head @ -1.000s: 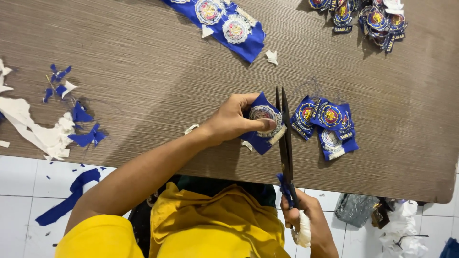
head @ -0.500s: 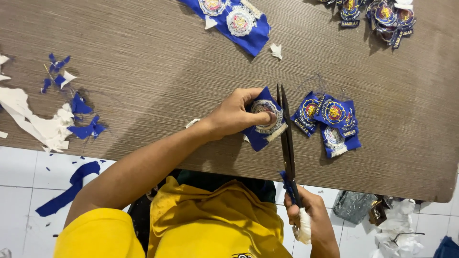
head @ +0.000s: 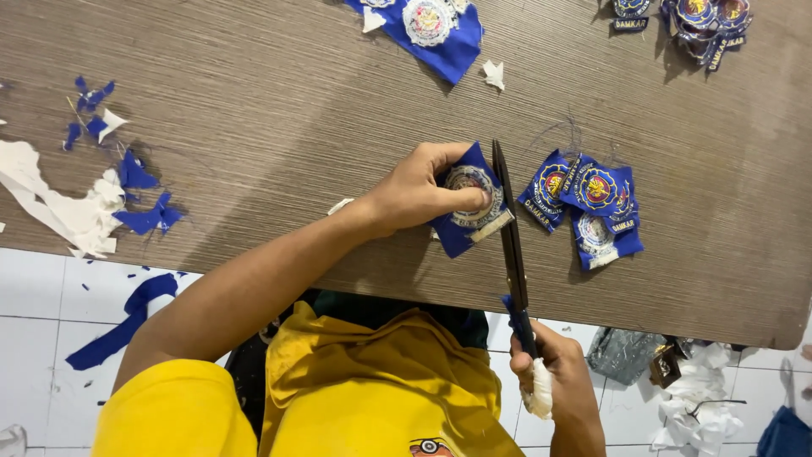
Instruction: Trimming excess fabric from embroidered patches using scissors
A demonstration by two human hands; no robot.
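a blue fabric patch (head: 470, 201) with a round embroidered emblem is pinned flat on the brown wood-grain table (head: 254, 127) by the left hand (head: 414, 190), whose grip is clenched on it: the thumb is pressed on the emblem and the fingers are curled over the patch's upper edge. a pair of long dark scissors (head: 510, 245) is laid along the patch's right edge, blades nearly closed and pointed away from the person, touching the fabric. the scissor handles, wrapped in white cloth, are grasped by the right hand (head: 558, 385), which is held below the table's near edge, well apart from the patch. just to the right of the blades, a small heap of cut blue patches (head: 592, 203) is seen on the table. an uncut strip of blue fabric (head: 431, 30) with emblems is placed at the far edge, and a further pile of patches (head: 702, 21) at the far right corner. blue and white offcuts (head: 93, 195) are scattered at the left of the table.
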